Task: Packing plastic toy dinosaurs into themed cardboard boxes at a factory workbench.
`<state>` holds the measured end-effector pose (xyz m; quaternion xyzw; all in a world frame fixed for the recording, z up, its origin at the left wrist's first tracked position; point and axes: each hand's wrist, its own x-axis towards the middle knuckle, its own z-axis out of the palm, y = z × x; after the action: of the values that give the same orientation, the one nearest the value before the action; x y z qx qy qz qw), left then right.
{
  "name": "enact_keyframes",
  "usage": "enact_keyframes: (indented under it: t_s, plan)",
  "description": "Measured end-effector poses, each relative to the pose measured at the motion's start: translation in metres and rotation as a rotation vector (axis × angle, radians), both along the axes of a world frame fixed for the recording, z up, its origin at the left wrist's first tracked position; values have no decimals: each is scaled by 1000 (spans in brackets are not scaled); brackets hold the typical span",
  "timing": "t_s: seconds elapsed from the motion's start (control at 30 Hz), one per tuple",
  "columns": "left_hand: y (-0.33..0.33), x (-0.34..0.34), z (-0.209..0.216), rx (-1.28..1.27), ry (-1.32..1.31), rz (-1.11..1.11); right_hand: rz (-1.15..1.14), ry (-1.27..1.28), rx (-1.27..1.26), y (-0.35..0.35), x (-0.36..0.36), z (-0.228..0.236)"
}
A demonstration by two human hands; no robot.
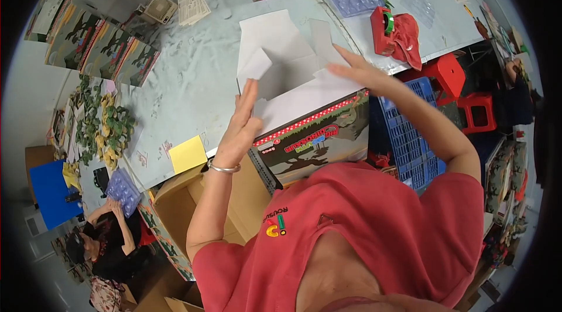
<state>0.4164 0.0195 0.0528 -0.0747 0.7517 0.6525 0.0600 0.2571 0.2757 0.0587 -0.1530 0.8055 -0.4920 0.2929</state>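
A printed cardboard box (pixel 310 136) with a white inside stands upright at the near edge of the table, its top unfolded and white flaps (pixel 275 25) raised. Dark green dinosaur-style artwork and a red checked strip cover its near face. At its left corner, my left hand (pixel 237 127) rests with fingers stretched upward beside a small folded white flap (pixel 256 65). On the right, my right hand (pixel 360 73) has its fingers spread against the right side flap (pixel 321 40). Neither hand is wrapped round anything.
A red tape dispenser (pixel 383 34) and red cloth (pixel 406 40) lie to the right. Below are a blue crate (pixel 413 136) and red stools (pixel 448 75). Yellow paper (pixel 187 154) lies left, above an open carton (pixel 234 195). A co-worker (pixel 111 236) holds a clear plastic tray (pixel 124 190).
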Motion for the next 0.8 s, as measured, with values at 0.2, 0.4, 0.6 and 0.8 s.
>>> enact_keyframes:
  t_s: [0.2,0.4,0.6,0.8]
  plan:
    - [-11,8,-4,-407,82,-255,373,201,155,-5,4,-6]
    - [-21,14,-3,-457,26,-288,510,-54,38,-17,-24,-7]
    - [-26,29,-5,-492,-18,-244,626,801,349,-19,-10,-5]
    - [-14,26,-5,-461,-109,-189,732,508,197,-41,-36,-66]
